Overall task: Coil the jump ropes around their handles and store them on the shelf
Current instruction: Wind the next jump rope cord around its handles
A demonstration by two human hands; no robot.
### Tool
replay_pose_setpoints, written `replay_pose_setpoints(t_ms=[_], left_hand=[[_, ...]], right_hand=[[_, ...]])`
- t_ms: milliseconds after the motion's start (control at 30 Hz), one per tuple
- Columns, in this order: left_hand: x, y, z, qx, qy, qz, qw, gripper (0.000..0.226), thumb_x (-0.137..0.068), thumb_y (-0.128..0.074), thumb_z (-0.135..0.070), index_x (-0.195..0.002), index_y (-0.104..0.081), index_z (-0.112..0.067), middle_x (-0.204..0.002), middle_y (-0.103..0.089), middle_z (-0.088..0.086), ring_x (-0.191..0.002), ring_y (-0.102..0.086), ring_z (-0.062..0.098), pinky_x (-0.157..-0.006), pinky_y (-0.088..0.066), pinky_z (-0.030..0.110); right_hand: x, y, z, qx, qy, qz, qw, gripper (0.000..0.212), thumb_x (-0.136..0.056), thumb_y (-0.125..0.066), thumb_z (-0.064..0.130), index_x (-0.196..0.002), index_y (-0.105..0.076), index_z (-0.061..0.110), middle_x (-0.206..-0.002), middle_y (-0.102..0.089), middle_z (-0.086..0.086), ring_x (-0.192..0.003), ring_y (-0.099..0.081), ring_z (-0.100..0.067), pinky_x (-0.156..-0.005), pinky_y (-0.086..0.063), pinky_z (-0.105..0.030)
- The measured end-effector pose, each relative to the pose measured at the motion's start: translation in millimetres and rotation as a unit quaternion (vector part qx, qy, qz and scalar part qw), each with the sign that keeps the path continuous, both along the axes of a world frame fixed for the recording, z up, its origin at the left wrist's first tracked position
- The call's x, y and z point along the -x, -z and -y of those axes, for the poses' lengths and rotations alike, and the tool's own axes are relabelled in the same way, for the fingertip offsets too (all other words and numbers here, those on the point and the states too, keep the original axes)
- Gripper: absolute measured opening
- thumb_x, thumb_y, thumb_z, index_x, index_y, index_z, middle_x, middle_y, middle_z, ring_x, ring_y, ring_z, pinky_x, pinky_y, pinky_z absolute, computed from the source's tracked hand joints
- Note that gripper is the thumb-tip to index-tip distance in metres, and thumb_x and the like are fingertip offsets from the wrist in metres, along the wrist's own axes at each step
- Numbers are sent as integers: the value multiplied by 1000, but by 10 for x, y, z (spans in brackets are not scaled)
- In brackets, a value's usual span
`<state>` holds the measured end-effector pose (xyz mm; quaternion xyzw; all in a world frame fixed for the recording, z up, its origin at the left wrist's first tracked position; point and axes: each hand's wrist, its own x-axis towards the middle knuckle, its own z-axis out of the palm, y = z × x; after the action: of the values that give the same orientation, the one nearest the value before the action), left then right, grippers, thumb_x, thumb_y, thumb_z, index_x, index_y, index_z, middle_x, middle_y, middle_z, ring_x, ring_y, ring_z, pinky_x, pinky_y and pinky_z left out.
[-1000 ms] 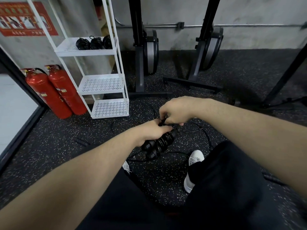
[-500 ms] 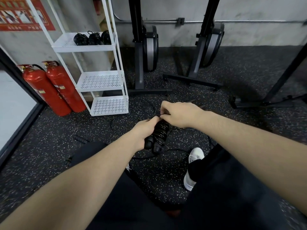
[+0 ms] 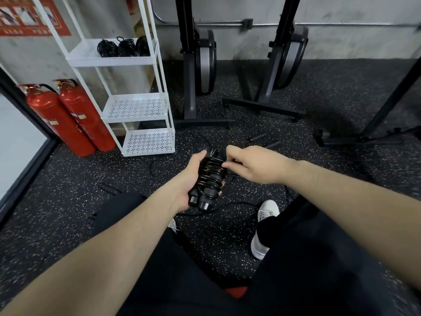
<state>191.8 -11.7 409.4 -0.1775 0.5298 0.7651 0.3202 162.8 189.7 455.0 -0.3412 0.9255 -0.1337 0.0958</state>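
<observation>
My left hand [image 3: 185, 183] grips a black jump rope [image 3: 210, 176] by its two handles held side by side, with the cord wound round them in many turns. My right hand [image 3: 252, 164] pinches the cord at the upper end of the bundle. A white three-tier shelf [image 3: 127, 62] stands at the back left. Three coiled black ropes [image 3: 123, 47] lie on its top tier. More black rope [image 3: 166, 159] lies loose on the floor under my hands, with separate handles [image 3: 109, 189] to the left and handles [image 3: 262, 139] further back.
Two red fire extinguishers [image 3: 68, 117] stand left of the shelf by a dark door frame. Two black upright machines [image 3: 198, 65] stand against the back wall, and a black stand base [image 3: 355, 140] lies at the right. My legs and white shoes [image 3: 264, 226] are below my hands.
The bundle has turned more upright in my left hand, its handle ends now pointing toward me. My right hand has drawn back to the right and holds the cord at the bundle's top.
</observation>
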Motion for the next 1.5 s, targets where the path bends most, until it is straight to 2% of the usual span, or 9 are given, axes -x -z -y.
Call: replay_pose_setpoints(t_ms=[200,333,467,533,667,767,967,1133,1500], left_hand=[[-16,-47,-112,11,-33,-28,999,47,-94,-65,-54,-119,-62,-14,-86,-71,15,-67,-68,28,-61,-57,38],[-11,-18,-198,77,-125,-106,983,31,-94,-70,-45,-117,-60,-27,-98,-77,9,-82,-74,30,-79,-61,53],[-34,51,-229,171,-198,-185,947,25,-94,-70,-43,-115,-58,-34,-107,-72,-1,-89,-73,19,-82,-60,46],[-38,99,-219,199,-219,-216,931,27,-93,-72,-41,-115,-57,-34,-109,-69,-6,-97,-70,15,-89,-57,40],[-77,139,-237,238,-204,-267,911,28,-93,-73,-34,-114,-54,-34,-103,-66,-10,-93,-64,7,-85,-48,26],[-120,155,-282,267,-160,-300,902,31,-92,-75,-31,-113,-52,-36,-100,-66,-14,-89,-62,0,-78,-44,19],[-186,221,-373,292,-49,-320,900,35,-92,-75,-26,-114,-51,-40,-102,-65,-20,-83,-56,-20,-70,-39,0],[-184,293,-391,287,-19,-306,908,35,-92,-75,-27,-117,-54,-40,-104,-67,-16,-91,-62,-5,-81,-45,17],[-159,306,-340,167,-60,-199,964,32,-96,-70,-27,-126,-61,-31,-112,-72,-4,-100,-71,15,-82,-54,30]], right_hand=[[26,81,-129,44,42,-42,997,30,-103,-43,50,-103,-53,22,-60,-54,8,-58,-54,-12,-63,-46,-35],[27,228,-160,75,141,-41,986,51,-91,-40,69,-116,-60,29,-109,-66,6,-105,-57,-15,-96,-48,-44],[-4,371,-49,149,293,22,944,58,-96,-47,64,-142,-53,27,-149,-50,1,-137,-43,-21,-115,-36,-43],[-29,385,-1,230,378,131,887,59,-100,-43,62,-149,-46,29,-153,-47,0,-135,-48,-22,-113,-39,-41],[-82,488,42,417,483,373,674,64,-100,-49,60,-153,-39,27,-145,-54,-14,-111,-66,-34,-92,-58,-45],[-118,632,57,518,482,455,540,60,-97,-60,52,-145,-45,20,-125,-66,-23,-93,-73,-40,-77,-62,-47],[-181,801,18,626,472,436,442,29,-101,-62,20,-129,-54,17,-110,-72,-20,-86,-71,-32,-75,-61,-43],[-172,812,-35,663,458,397,440,18,-103,-49,1,-113,-55,15,-112,-74,-11,-77,-68,-18,-73,-55,-36],[-203,743,-109,670,374,436,471,26,-95,-66,22,-120,-69,16,-86,-70,5,-76,-64,-10,-77,-52,-31]])
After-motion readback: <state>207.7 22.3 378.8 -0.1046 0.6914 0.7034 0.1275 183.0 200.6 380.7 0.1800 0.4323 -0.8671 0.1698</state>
